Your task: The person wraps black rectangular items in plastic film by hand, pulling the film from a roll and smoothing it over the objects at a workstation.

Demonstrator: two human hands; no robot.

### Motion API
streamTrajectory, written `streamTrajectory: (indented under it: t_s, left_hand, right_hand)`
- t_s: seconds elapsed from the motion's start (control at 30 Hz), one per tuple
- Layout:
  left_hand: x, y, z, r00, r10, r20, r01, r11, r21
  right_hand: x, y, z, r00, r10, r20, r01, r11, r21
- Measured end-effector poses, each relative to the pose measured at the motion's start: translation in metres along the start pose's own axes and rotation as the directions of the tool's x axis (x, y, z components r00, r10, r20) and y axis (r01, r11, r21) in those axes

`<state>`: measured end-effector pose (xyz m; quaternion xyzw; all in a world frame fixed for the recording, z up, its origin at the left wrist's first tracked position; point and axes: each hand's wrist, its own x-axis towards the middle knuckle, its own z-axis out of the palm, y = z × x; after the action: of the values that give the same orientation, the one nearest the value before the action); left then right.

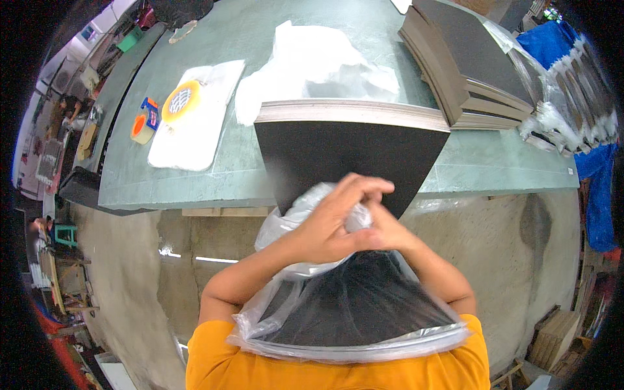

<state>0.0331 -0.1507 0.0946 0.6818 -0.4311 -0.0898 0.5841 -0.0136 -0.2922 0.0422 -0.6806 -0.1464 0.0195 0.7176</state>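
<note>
A clear plastic bag with a black panel inside leans against my chest. Above the panel its film is bunched up, and both my hands meet there. My left hand curls around the bunched plastic, thumb below and fingers reaching over it to the right. Behind and partly under it, my right hand grips the same bunch; most of its fingers are hidden. Just beyond my hands, a thick stack of black boards with pale edges is tilted at the table's front edge.
On the green table lie crumpled white plastic, a pile of flat white bags, a yellow tape roll and a tape dispenser. More dark boards and plastic-wrapped bundles are at the far right.
</note>
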Motion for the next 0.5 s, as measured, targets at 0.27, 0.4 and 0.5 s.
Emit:
streamTrajectory:
  t_s: [0.27,0.4,0.5]
  left_hand:
    - [-0.011,0.003,-0.039,0.901,-0.26,-0.348,0.332,0.929,0.165]
    - [-0.009,0.001,-0.046,0.895,-0.32,-0.312,0.296,0.947,-0.122]
    - [-0.013,-0.012,-0.039,0.91,-0.41,-0.063,0.401,0.908,-0.125]
  right_hand:
    - [-0.005,-0.042,-0.02,0.989,0.136,0.055,-0.138,0.989,0.044]
    - [-0.021,-0.033,-0.051,0.882,0.271,0.385,-0.135,0.929,-0.344]
    - [-0.012,-0.045,-0.049,0.999,-0.031,0.024,0.027,0.985,0.168]
